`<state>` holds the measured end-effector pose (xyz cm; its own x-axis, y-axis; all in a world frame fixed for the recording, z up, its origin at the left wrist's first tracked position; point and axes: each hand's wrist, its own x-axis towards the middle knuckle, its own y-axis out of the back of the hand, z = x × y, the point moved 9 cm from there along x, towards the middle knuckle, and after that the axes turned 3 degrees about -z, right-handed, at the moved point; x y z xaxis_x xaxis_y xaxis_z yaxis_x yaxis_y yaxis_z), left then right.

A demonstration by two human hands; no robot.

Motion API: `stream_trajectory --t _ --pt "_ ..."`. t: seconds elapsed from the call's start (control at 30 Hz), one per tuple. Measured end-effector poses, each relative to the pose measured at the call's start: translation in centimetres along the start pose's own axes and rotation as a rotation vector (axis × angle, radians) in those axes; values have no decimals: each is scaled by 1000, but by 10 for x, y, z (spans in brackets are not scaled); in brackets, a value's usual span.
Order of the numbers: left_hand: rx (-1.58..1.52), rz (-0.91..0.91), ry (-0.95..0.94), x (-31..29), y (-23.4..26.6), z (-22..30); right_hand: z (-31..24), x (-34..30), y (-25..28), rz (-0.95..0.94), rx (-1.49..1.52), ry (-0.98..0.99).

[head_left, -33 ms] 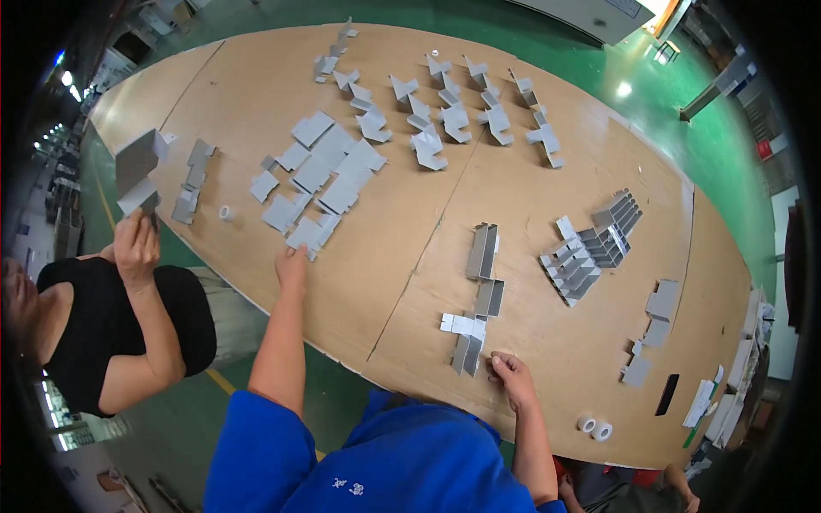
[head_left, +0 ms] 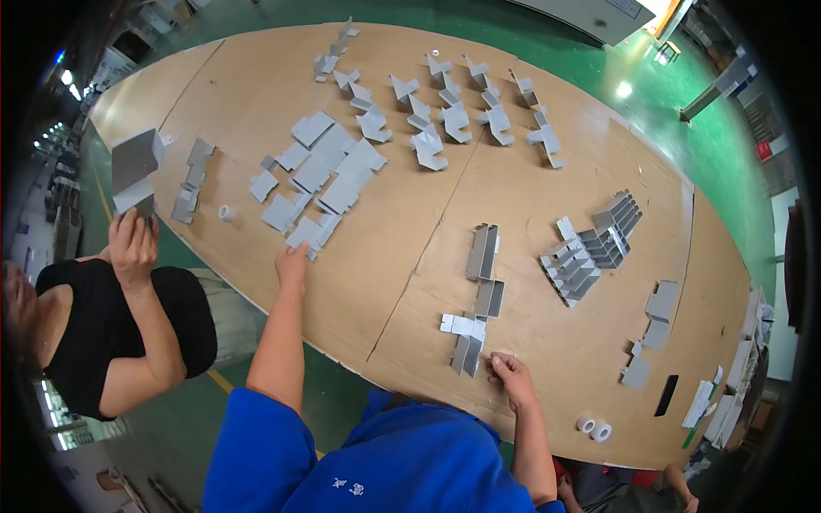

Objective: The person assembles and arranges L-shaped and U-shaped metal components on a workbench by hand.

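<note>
My left hand [head_left: 292, 256] reaches out flat over the wooden table [head_left: 530, 179], its fingertips at the near edge of a cluster of flat grey cardboard pieces [head_left: 321, 175]. It holds nothing. My right hand [head_left: 511, 376] rests on the table near the front edge with its fingers curled, just right of a small pile of grey folded pieces [head_left: 469, 346]. Whether it pinches anything is hidden. Two long grey channel pieces [head_left: 483, 252] lie beyond that pile.
A person in a black top [head_left: 103, 333] at the left holds up a grey folded box [head_left: 135, 167]. Grey comb-like stacks [head_left: 590, 248], far rows of folded pieces [head_left: 445, 120], white tape rolls [head_left: 593, 427], a small roll [head_left: 227, 212] and a black slab [head_left: 665, 395] lie on the table.
</note>
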<state>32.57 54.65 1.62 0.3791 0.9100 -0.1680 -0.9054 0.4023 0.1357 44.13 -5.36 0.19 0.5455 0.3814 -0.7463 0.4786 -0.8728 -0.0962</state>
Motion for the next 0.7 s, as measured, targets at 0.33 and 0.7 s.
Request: stream_trajectory --t 0.33,0.7 --pt "647 -232 57 -37 -46 -4 -6 5 -6 -26 -1 -29" --pt "-496 -381 386 -191 -96 69 -111 -48 -26 65 -249 264"
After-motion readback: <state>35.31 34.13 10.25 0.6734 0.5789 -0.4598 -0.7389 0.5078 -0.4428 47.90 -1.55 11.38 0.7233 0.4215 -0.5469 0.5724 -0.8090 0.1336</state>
